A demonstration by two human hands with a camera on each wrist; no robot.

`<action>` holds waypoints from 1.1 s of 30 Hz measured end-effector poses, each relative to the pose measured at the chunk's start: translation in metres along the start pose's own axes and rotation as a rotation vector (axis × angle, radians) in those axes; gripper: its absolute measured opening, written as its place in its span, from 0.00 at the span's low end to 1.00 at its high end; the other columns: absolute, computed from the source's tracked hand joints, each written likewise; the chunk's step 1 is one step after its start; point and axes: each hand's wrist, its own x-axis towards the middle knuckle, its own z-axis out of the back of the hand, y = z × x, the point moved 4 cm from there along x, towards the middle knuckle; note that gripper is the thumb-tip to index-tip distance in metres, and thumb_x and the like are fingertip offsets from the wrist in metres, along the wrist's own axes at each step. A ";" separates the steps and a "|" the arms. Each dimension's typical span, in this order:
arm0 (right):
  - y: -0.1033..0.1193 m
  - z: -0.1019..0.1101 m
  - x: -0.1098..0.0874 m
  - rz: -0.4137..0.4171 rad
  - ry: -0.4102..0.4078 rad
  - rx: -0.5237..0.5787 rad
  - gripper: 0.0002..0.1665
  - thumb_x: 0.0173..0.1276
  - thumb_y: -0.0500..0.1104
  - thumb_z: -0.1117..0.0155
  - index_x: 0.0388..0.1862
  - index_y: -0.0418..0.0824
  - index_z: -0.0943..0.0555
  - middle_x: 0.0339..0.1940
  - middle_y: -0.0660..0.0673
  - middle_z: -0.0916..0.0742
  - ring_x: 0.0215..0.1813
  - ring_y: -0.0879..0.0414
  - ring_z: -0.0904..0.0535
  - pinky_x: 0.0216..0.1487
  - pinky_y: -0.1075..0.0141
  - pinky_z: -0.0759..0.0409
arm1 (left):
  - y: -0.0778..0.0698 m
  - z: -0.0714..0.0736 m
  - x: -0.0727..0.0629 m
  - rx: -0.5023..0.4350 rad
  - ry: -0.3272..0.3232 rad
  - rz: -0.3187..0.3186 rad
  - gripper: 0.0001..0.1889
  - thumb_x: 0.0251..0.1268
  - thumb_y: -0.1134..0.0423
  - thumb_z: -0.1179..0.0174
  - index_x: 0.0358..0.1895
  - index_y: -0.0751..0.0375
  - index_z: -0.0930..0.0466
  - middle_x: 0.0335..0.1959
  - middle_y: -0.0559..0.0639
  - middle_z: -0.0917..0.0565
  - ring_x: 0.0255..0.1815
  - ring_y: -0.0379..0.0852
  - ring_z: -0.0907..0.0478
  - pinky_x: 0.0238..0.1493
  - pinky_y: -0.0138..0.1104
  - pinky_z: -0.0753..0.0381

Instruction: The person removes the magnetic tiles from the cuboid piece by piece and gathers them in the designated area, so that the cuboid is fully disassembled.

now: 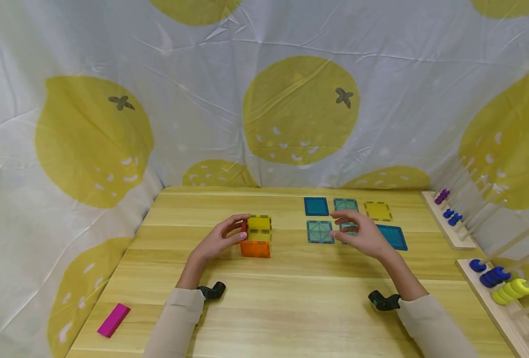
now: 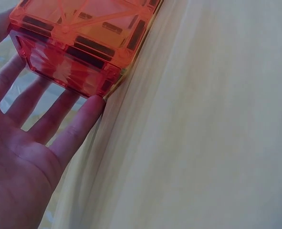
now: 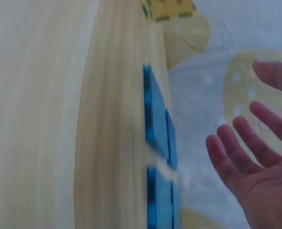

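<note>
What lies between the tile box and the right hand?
In the head view: bare table beside the tile box, then a pale blue square tile next to the right hand.

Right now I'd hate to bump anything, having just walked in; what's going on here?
A person's left hand touches a red magnetic tile, which stands upright with an orange tile at the front and a yellow tile at the back. The right hand hovers above pale blue tiles lying flat, holding nothing.

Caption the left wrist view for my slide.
A left hand holds a translucent red magnetic tile, edge to edge with an orange one.
</note>
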 end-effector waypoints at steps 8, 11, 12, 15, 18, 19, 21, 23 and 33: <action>0.032 -0.054 0.022 0.068 0.062 0.059 0.28 0.69 0.45 0.26 0.66 0.44 0.21 0.63 0.41 0.16 0.61 0.37 0.19 0.59 0.48 0.16 | 0.001 0.000 0.000 -0.024 -0.007 0.033 0.28 0.78 0.59 0.41 0.77 0.52 0.35 0.79 0.56 0.35 0.81 0.63 0.40 0.68 0.51 0.22; 0.038 -0.071 0.027 0.076 0.088 0.078 0.28 0.68 0.46 0.26 0.66 0.46 0.20 0.63 0.44 0.16 0.61 0.36 0.19 0.60 0.47 0.16 | 0.003 -0.001 0.000 -0.030 -0.005 0.031 0.28 0.78 0.59 0.41 0.77 0.53 0.35 0.79 0.56 0.35 0.80 0.63 0.40 0.67 0.50 0.21; 0.039 -0.076 0.029 0.082 0.097 0.082 0.27 0.68 0.46 0.26 0.65 0.46 0.20 0.62 0.44 0.16 0.61 0.36 0.19 0.60 0.47 0.16 | 0.003 -0.001 0.000 -0.033 -0.006 0.031 0.28 0.78 0.60 0.41 0.77 0.53 0.35 0.79 0.56 0.35 0.80 0.63 0.40 0.67 0.49 0.21; 0.044 -0.089 0.033 0.097 0.116 0.093 0.27 0.68 0.47 0.25 0.64 0.49 0.19 0.62 0.42 0.16 0.60 0.36 0.19 0.60 0.47 0.16 | 0.003 -0.001 0.000 -0.037 -0.008 0.028 0.28 0.78 0.60 0.42 0.77 0.53 0.35 0.79 0.57 0.35 0.80 0.64 0.40 0.67 0.49 0.20; 0.048 -0.099 0.036 0.102 0.131 0.093 0.26 0.68 0.48 0.26 0.64 0.51 0.19 0.61 0.38 0.16 0.59 0.37 0.18 0.59 0.49 0.15 | 0.003 -0.001 0.000 -0.036 -0.010 0.031 0.27 0.80 0.58 0.43 0.77 0.53 0.35 0.79 0.57 0.35 0.79 0.64 0.38 0.65 0.50 0.19; 0.050 -0.103 0.038 0.105 0.134 0.095 0.26 0.68 0.48 0.26 0.64 0.51 0.19 0.61 0.37 0.16 0.59 0.37 0.18 0.59 0.50 0.15 | 0.003 -0.001 0.000 -0.038 -0.010 0.032 0.27 0.80 0.58 0.44 0.77 0.53 0.35 0.79 0.58 0.35 0.79 0.64 0.37 0.65 0.51 0.19; 0.053 -0.109 0.040 0.107 0.144 0.100 0.25 0.68 0.49 0.26 0.63 0.50 0.18 0.61 0.36 0.16 0.59 0.38 0.17 0.59 0.51 0.15 | 0.003 0.000 0.000 -0.040 -0.009 0.034 0.26 0.81 0.57 0.45 0.77 0.54 0.35 0.79 0.59 0.35 0.77 0.65 0.35 0.64 0.52 0.19; 0.056 -0.116 0.042 0.111 0.151 0.101 0.25 0.68 0.49 0.26 0.63 0.48 0.18 0.61 0.36 0.15 0.58 0.39 0.17 0.58 0.52 0.14 | 0.003 0.000 0.001 -0.048 -0.009 0.041 0.27 0.81 0.56 0.46 0.77 0.55 0.36 0.78 0.60 0.35 0.76 0.65 0.33 0.64 0.53 0.18; 0.068 -0.138 0.050 0.113 0.201 0.129 0.26 0.69 0.48 0.26 0.64 0.44 0.18 0.61 0.37 0.15 0.56 0.49 0.16 0.59 0.53 0.14 | 0.002 -0.002 0.000 -0.069 -0.022 0.060 0.27 0.81 0.56 0.45 0.77 0.54 0.35 0.78 0.59 0.34 0.76 0.65 0.32 0.64 0.54 0.19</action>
